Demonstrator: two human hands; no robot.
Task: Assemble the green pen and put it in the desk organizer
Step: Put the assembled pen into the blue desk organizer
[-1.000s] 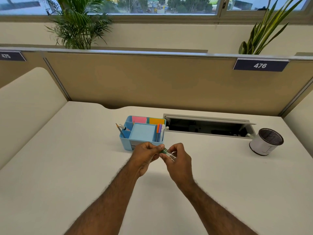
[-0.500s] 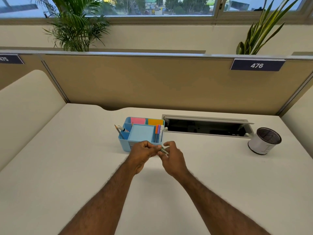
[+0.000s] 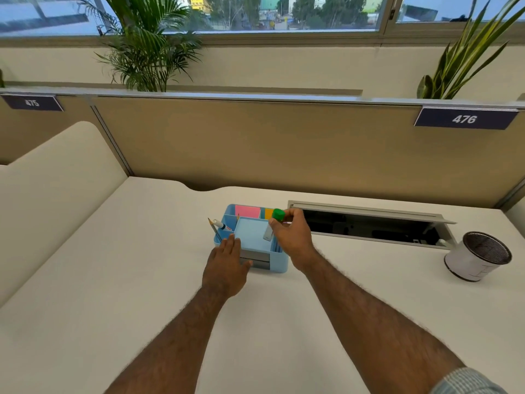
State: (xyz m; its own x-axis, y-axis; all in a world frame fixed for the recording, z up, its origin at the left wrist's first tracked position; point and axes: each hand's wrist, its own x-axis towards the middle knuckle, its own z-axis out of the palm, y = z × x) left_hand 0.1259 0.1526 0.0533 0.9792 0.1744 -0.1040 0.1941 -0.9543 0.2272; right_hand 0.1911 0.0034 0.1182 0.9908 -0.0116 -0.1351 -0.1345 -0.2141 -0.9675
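**Pen over organizer, drop-in step**

Green pen point(image 3: 273, 225) looks assembled, cap end up, pinched near the top by right hand point(image 3: 289, 237), held upright over the right-side slot of the blue desk organizer point(image 3: 277, 264). Tip sits low against the notepad area; can't tell if it's in a slot. Left hand point(image 3: 225, 264) is flat, fingers together, holding nothing, resting against the organizer's front-left corner. Next move as I read it: lower the pen straight into the narrow slot beside the other pens, then let go.

right hand point(image 3: 291, 237) pinching green pen point(image 3: 273, 226) upright over desk organizer point(image 3: 277, 265); left hand point(image 3: 225, 265) flat, fingertips touching organizer front
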